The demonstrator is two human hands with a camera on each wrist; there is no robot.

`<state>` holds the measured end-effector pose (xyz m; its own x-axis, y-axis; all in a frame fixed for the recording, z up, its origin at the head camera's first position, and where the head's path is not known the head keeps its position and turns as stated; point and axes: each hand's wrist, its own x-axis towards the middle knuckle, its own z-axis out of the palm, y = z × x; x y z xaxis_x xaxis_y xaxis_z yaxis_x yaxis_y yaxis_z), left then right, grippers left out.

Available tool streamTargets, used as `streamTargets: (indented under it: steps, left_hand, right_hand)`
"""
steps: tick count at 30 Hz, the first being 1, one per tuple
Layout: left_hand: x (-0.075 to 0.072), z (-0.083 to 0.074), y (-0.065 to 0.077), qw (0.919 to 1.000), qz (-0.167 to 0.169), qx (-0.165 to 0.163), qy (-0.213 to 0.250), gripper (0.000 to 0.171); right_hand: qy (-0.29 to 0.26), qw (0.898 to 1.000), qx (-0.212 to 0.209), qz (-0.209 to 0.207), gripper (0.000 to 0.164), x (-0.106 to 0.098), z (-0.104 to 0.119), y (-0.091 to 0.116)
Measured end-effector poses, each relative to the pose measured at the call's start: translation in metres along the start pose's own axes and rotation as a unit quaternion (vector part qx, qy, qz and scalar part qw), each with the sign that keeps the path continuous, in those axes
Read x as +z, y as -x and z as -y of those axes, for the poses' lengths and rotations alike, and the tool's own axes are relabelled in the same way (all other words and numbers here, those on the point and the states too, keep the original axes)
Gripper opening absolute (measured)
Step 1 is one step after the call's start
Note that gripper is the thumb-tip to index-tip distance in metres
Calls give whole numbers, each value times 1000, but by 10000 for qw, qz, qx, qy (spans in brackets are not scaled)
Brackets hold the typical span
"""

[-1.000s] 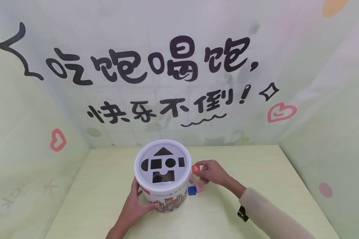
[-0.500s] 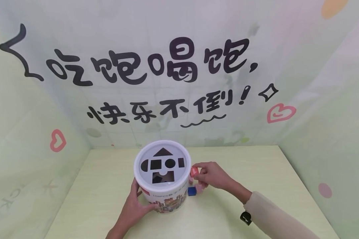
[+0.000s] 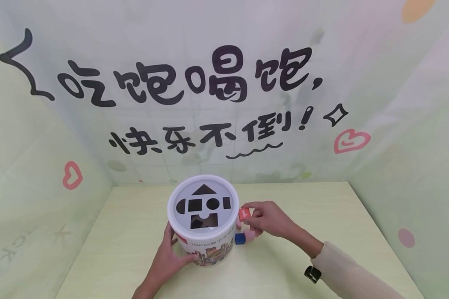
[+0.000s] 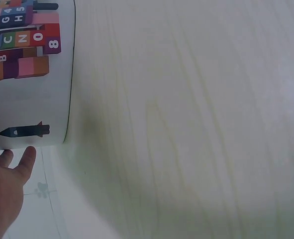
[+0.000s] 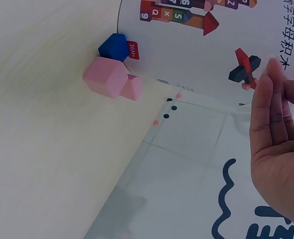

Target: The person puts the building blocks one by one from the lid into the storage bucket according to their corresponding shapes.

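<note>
A white round bucket [image 3: 209, 251] with printed block pictures stands on the table, its white lid [image 3: 224, 218] cut with shaped holes. My left hand [image 3: 168, 262] holds the bucket's left side, thumb across the front. Just right of the bucket my right hand [image 3: 271, 218] pinches a small red block [image 3: 244, 214] with a white mark between thumb and fingertips. In the right wrist view the fingers hide that block. Below the right hand lie a blue block [image 5: 113, 48], a pink block [image 5: 103, 77] and another pink block [image 5: 132, 87] beside the bucket.
The pale wooden table [image 3: 127, 232] ends at a back wall sheet [image 3: 194, 37] with large black writing. Printed side sheets [image 3: 415, 187] rise at left and right. A black strap piece [image 3: 312, 274] shows under the right sleeve.
The right forearm has swung slightly to the right, and the red block has turned a little in the fingers. The left hand and the bucket stay where they were.
</note>
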<state>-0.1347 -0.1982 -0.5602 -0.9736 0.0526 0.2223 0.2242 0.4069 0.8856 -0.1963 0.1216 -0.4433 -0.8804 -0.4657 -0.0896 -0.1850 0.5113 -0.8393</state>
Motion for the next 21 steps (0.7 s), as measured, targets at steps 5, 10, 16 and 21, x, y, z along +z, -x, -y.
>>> streamTargets:
  steps: [5, 10, 16, 21]
  left_hand:
    - [0, 1, 0, 10000, 10, -9, -12, 132]
    - [-1, 1, -1, 10000, 4, 19, 23, 132]
    - [-1, 1, -1, 10000, -12, 15, 1, 132]
    - [-1, 2, -1, 10000, -4, 27, -54, 133]
  right_hand:
    - [-97, 9999, -109, 20, 33, -5, 9, 5]
    - [-116, 9997, -165, 98, 34, -9, 16, 8]
    - [-64, 9994, -154, 298, 31, -10, 21, 11]
    - [58, 9992, -118, 379, 25, -16, 27, 16]
